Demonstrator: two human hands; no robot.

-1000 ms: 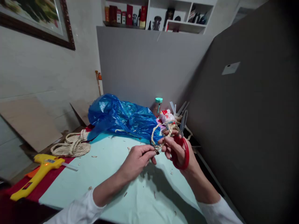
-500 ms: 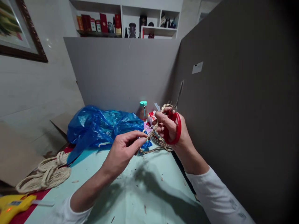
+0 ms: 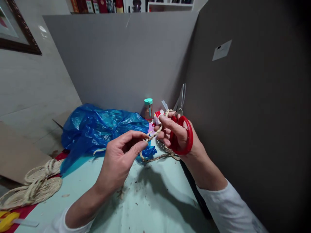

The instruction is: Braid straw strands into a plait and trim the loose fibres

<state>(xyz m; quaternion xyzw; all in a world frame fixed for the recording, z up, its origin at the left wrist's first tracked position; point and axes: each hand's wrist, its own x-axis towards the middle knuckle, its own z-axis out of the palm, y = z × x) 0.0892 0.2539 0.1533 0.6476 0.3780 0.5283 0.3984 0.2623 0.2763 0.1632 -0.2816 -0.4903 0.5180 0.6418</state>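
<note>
A thin braided straw cord runs between my two hands above the table. My left hand pinches it between thumb and forefinger. Red-handled scissors hang on my right hand, their metal blades apart and pointing up and away. The same hand's fingers are also closed around the cord. Below, more of the cord loops down and trails toward the right edge of the table, where a dotted item partly shows behind my right fingers.
A crumpled blue plastic bag lies at the back left. Behind my hands stand a jar with a turquoise lid and a red-and-white packet. Coiled straw cord and a yellow glue gun lie left. Grey panels enclose the back and right.
My view has tilted down and come closer. My left hand has shifted slightly left along the cord, and the scissors have turned so both blades show apart.
</note>
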